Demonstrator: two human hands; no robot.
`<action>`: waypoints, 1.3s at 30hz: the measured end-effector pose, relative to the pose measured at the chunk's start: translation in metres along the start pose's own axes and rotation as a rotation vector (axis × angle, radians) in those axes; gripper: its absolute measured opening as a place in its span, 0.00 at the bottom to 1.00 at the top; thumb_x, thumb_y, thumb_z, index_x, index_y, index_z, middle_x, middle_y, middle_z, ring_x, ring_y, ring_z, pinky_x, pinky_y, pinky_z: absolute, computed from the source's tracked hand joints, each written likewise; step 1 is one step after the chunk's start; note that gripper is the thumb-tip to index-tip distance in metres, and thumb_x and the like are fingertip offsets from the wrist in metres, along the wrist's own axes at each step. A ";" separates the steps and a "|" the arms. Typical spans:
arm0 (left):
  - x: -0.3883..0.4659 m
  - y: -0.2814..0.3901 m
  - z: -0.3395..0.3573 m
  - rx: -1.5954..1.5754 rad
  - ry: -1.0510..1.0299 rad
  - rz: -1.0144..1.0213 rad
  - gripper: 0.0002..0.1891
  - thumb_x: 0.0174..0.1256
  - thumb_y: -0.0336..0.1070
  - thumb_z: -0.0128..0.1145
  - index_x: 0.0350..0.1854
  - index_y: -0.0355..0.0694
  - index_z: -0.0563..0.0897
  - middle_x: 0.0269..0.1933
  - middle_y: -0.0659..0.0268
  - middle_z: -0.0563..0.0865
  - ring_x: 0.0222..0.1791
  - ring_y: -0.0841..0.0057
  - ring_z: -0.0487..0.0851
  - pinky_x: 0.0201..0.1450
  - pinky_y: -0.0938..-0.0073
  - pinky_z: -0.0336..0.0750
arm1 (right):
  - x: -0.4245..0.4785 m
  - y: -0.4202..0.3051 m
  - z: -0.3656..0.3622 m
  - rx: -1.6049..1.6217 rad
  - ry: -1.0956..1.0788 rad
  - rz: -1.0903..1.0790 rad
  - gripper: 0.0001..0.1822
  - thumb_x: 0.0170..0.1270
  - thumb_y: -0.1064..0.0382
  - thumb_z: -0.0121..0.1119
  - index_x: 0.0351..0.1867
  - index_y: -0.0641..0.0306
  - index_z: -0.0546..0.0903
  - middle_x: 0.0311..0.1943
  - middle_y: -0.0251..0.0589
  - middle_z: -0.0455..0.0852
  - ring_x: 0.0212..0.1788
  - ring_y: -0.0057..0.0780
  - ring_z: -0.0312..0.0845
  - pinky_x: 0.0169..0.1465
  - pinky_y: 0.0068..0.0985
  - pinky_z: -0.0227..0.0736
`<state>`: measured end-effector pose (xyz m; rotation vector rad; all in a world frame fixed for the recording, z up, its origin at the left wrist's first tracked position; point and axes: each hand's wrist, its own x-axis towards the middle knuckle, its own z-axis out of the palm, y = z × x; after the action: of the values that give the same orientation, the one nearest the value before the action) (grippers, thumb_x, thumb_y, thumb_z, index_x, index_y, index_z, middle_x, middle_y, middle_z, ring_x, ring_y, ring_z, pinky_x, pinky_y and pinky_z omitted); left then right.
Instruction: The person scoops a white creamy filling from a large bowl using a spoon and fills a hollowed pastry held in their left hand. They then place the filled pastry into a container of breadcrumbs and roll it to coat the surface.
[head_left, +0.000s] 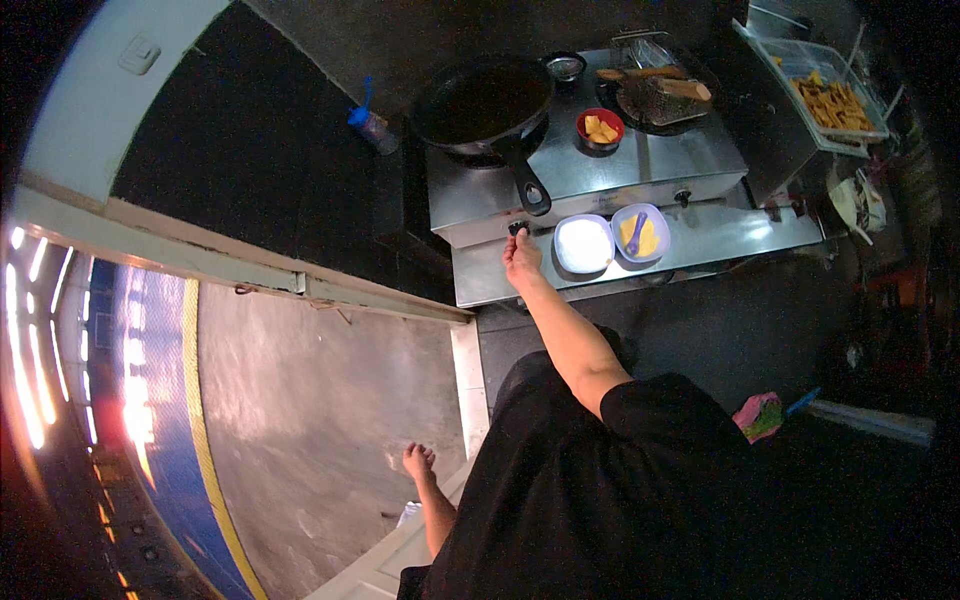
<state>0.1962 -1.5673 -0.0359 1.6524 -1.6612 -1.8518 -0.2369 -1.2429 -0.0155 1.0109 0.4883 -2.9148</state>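
Note:
My right hand grips a black control knob on the front of the steel gas stove. Above that hand, the handle of a dark frying pan points towards me; the pan sits on the left burner. Just right of the hand, a pale bowl with bright white contents touches another pale bowl holding something yellow and a purple spoon. My left hand hangs low at my side with loosely curled fingers and nothing visible in it. A small red bowl of yellow pieces stands between the burners.
On the right burner lie a wire basket and wooden-handled tools. A clear tub of fried pieces stands farther right. A blue-capped bottle is left of the pan. A door frame borders the left side. A second, unused knob sits right.

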 end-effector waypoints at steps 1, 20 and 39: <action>0.006 0.002 0.005 0.022 -0.055 -0.036 0.18 0.63 0.26 0.51 0.56 0.36 0.73 0.35 0.60 0.81 0.25 0.73 0.79 0.22 0.74 0.75 | 0.000 0.006 -0.001 -0.119 0.003 -0.125 0.18 0.72 0.50 0.55 0.30 0.61 0.78 0.21 0.30 0.76 0.18 0.19 0.66 0.21 0.18 0.63; -0.034 -0.130 0.006 1.015 -0.439 -0.047 0.13 0.61 0.34 0.60 0.47 0.37 0.80 0.28 0.57 0.83 0.23 0.72 0.82 0.23 0.69 0.77 | -0.017 0.001 0.000 -0.822 0.176 -0.494 0.19 0.71 0.52 0.56 0.29 0.67 0.80 0.21 0.35 0.79 0.21 0.24 0.73 0.25 0.26 0.73; -0.010 -0.134 0.081 1.239 -0.783 0.057 0.07 0.63 0.35 0.57 0.40 0.39 0.80 0.26 0.60 0.81 0.22 0.70 0.80 0.21 0.68 0.75 | -0.102 -0.087 -0.099 -1.429 -0.711 0.260 0.10 0.68 0.58 0.57 0.34 0.63 0.80 0.21 0.32 0.78 0.19 0.19 0.73 0.22 0.22 0.69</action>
<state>0.2071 -1.4615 -0.1508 0.9811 -3.6127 -1.5313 -0.1075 -1.1396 -0.0023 -0.1555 1.7020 -1.6570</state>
